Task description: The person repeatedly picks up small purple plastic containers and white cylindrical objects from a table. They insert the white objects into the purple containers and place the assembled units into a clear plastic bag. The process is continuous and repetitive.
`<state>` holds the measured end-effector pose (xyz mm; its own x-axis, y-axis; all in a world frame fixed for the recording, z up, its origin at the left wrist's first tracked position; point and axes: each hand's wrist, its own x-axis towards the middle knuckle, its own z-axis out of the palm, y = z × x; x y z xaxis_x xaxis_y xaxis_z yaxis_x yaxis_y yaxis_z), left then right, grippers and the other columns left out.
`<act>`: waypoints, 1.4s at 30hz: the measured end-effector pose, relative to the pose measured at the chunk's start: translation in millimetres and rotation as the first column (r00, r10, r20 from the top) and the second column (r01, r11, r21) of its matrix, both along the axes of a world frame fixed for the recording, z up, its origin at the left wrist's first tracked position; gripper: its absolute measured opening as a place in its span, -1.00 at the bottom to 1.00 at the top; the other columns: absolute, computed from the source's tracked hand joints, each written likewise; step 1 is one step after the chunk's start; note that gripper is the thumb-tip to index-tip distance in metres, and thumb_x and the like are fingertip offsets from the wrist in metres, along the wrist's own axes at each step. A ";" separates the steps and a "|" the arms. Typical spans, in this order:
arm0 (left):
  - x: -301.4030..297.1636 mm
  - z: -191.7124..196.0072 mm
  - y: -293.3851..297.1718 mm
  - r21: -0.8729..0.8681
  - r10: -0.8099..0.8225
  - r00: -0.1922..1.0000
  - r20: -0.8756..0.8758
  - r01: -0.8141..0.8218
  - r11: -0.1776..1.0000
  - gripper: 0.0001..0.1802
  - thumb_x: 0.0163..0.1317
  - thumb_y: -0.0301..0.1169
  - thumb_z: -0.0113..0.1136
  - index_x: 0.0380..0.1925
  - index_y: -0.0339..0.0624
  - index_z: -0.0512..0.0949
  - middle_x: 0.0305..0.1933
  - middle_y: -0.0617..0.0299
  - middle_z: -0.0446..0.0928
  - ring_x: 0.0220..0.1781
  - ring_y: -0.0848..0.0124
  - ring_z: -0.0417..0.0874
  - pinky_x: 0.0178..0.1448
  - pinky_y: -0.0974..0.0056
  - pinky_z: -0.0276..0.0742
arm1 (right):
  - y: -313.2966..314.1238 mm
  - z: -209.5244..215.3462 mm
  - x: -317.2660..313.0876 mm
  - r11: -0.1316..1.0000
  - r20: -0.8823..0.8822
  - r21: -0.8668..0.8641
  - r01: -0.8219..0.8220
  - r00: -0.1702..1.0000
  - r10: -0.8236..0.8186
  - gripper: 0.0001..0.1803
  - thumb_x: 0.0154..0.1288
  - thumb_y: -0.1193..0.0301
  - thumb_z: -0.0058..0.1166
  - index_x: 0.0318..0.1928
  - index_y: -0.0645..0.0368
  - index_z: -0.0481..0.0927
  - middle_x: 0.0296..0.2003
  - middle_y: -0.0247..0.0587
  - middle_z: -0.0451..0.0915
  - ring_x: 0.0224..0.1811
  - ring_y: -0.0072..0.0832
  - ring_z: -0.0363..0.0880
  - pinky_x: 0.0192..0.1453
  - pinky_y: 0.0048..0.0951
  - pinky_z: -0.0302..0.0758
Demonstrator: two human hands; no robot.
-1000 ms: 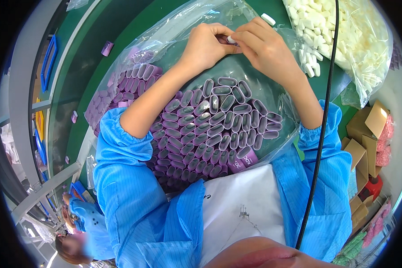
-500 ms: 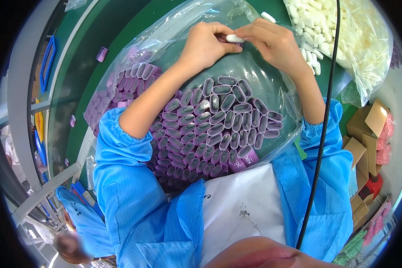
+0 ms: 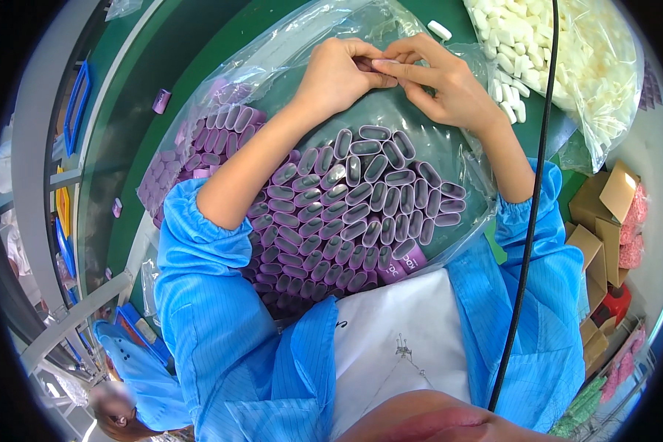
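My left hand point(image 3: 333, 77) and right hand point(image 3: 447, 82) meet at the far middle, over a clear plastic bag. Between their fingertips is a small purple oval shell, mostly hidden; the white piece in its mouth is covered by my fingers. The left fingers are closed round the shell, and my right thumb and fingers press together on it. Nearer my body, many purple oval shells point(image 3: 358, 193) stand packed on the bag, open ends up. A lone white oval piece point(image 3: 439, 30) lies just beyond my right hand, and loose white pieces point(image 3: 510, 98) sit to its right.
A clear bag of white pieces point(image 3: 521, 40) stands at the far right. A black cable point(image 3: 529, 243) hangs down across the view. One purple shell point(image 3: 161, 101) lies apart on the green table point(image 3: 144, 140). Cardboard boxes point(image 3: 604, 228) stand at right; another person in blue point(image 3: 144, 379) is lower left.
My right fingers have closed over the white piece, which showed on top of the shell before and is now covered. The right hand has shifted slightly left.
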<state>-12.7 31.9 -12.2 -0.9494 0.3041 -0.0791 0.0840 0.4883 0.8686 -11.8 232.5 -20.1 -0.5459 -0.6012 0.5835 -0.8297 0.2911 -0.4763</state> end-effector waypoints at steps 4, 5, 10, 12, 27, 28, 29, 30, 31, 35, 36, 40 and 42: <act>1.5 -4.1 0.2 -0.014 -0.014 0.999 -0.043 0.013 1.000 -0.66 -0.06 -0.40 0.54 -0.24 -0.26 0.70 -0.31 0.19 0.70 -0.27 0.51 0.68 -0.11 0.40 0.57 | 9.3 2.9 -2.3 1.000 0.025 -0.015 0.025 0.999 -0.025 -0.60 0.03 0.66 0.13 -0.09 0.09 0.73 -0.21 -0.19 0.65 -0.24 -0.32 0.63 -0.13 -0.39 0.59; 2.0 -3.7 0.5 -0.025 -0.017 0.998 -0.054 0.016 1.000 -0.65 -0.06 -0.40 0.54 -0.24 -0.26 0.71 -0.31 0.19 0.71 -0.27 0.51 0.68 -0.11 0.40 0.57 | 12.7 2.3 -3.4 1.000 0.016 -0.014 0.023 1.000 -0.023 -0.62 0.03 0.65 0.13 -0.10 0.10 0.73 -0.22 -0.19 0.65 -0.26 -0.32 0.63 -0.15 -0.39 0.59; 1.5 -1.6 1.9 -0.012 -0.022 1.000 -0.004 0.022 1.000 -0.66 -0.06 -0.40 0.54 -0.23 -0.23 0.72 -0.28 0.22 0.71 -0.26 0.51 0.68 -0.09 0.38 0.57 | 15.9 2.3 -3.2 1.000 0.008 -0.003 0.022 1.000 -0.022 -0.67 0.01 0.63 0.13 -0.15 0.17 0.73 -0.25 -0.15 0.67 -0.29 -0.30 0.65 -0.19 -0.41 0.59; 0.9 -2.0 1.5 -0.029 -0.036 0.999 -0.010 0.036 0.999 -0.66 -0.04 -0.41 0.52 -0.21 -0.22 0.71 -0.26 0.23 0.71 -0.24 0.52 0.68 -0.08 0.38 0.57 | 17.8 3.8 -5.2 0.997 -0.016 -0.067 0.042 0.999 -0.043 -0.71 0.08 0.62 0.12 -0.14 0.21 0.72 -0.24 -0.16 0.68 -0.27 -0.36 0.66 -0.20 -0.42 0.60; -123.6 -14.2 -230.6 -0.403 0.180 0.983 0.035 -0.151 0.903 -0.34 0.25 -0.20 0.26 0.31 -0.19 0.37 0.14 -0.18 0.53 0.15 0.19 0.57 0.25 0.22 0.41 | 35.2 -15.8 -47.0 0.796 -0.054 0.261 0.546 0.832 -0.552 -0.77 0.25 0.36 0.24 -0.17 0.27 0.65 -0.22 -0.17 0.65 -0.27 -0.38 0.66 -0.12 -0.42 0.57; -122.0 -12.5 -224.9 -0.574 0.136 0.973 -0.188 -0.221 0.788 -0.36 0.24 -0.21 0.26 0.31 -0.14 0.39 0.12 -0.20 0.53 0.15 0.15 0.56 0.26 0.19 0.40 | 36.0 -15.3 -46.7 0.817 -0.113 0.173 0.551 0.835 -0.539 -0.80 0.22 0.40 0.25 -0.20 0.27 0.65 -0.30 -0.12 0.63 -0.35 -0.34 0.61 -0.21 -0.40 0.53; -116.3 -9.4 -221.7 -0.697 0.043 0.920 -0.389 -0.325 0.640 -0.37 0.24 -0.21 0.27 0.30 -0.09 0.40 0.11 -0.21 0.54 0.15 0.10 0.56 0.27 0.16 0.40 | 35.2 -14.7 -46.7 0.834 -0.173 0.082 0.545 0.832 -0.527 -0.83 0.18 0.44 0.26 -0.23 0.27 0.64 -0.39 -0.07 0.60 -0.42 -0.31 0.57 -0.29 -0.39 0.49; -108.7 -4.9 -219.2 -0.759 -0.093 0.830 -0.550 -0.451 0.470 -0.38 0.23 -0.22 0.27 0.30 -0.05 0.41 0.09 -0.23 0.54 0.16 0.05 0.55 0.28 0.13 0.39 | 33.4 -13.3 -47.1 0.849 -0.232 -0.011 0.528 0.825 -0.516 -0.85 0.15 0.49 0.26 -0.27 0.27 0.64 -0.47 -0.01 0.58 -0.50 -0.28 0.53 -0.37 -0.37 0.45; -104.1 1.5 -192.5 -0.681 -0.098 0.805 -0.586 -0.423 0.597 -0.43 0.25 -0.25 0.25 0.28 0.03 0.44 0.10 -0.16 0.52 0.17 0.06 0.53 0.27 0.12 0.40 | 32.4 -9.3 -43.2 0.822 -0.165 -0.033 0.568 0.808 -0.565 -0.85 0.14 0.48 0.27 -0.28 0.27 0.62 -0.49 -0.02 0.57 -0.52 -0.28 0.52 -0.39 -0.36 0.44; -12.5 65.7 -54.3 -0.404 -0.387 0.813 -0.434 0.209 0.891 -0.67 0.14 -0.38 0.34 -0.06 -0.08 0.65 0.02 0.16 0.56 0.10 0.19 0.55 0.18 0.15 0.45 | 16.7 18.6 -25.1 0.794 0.096 -0.118 0.596 0.803 -0.588 -0.83 0.12 0.50 0.29 -0.33 0.28 0.57 -0.57 -0.11 0.49 -0.57 -0.37 0.44 -0.44 -0.39 0.38; 5.9 65.1 -30.3 -0.302 -0.576 0.749 -0.328 0.494 0.815 -0.64 0.08 -0.34 0.40 -0.08 -0.09 0.66 -0.01 0.19 0.57 0.11 0.22 0.54 0.20 0.14 0.43 | 16.1 19.7 -23.6 0.795 0.149 -0.126 0.593 0.804 -0.576 -0.83 0.11 0.51 0.30 -0.34 0.28 0.55 -0.59 -0.15 0.47 -0.59 -0.41 0.41 -0.45 -0.42 0.36; 42.4 46.6 15.8 -0.329 -0.662 0.733 -0.156 0.593 0.734 -0.50 0.02 -0.17 0.44 -0.09 -0.26 0.63 -0.07 0.05 0.59 -0.01 0.09 0.58 0.10 0.11 0.49 | 17.6 12.4 -23.8 0.800 0.320 -0.203 0.565 0.810 -0.491 -0.81 0.10 0.55 0.32 -0.32 0.27 0.54 -0.61 -0.34 0.41 -0.58 -0.63 0.31 -0.49 -0.54 0.29; 43.2 47.4 20.3 -0.374 -0.642 0.763 -0.074 0.575 0.727 -0.54 0.03 -0.20 0.44 -0.14 -0.29 0.64 -0.18 0.04 0.61 -0.15 0.10 0.63 -0.03 0.12 0.55 | 16.7 11.4 -23.9 0.790 0.371 -0.241 0.564 0.806 -0.462 -0.81 0.11 0.56 0.32 -0.32 0.27 0.54 -0.60 -0.41 0.40 -0.57 -0.71 0.28 -0.49 -0.60 0.26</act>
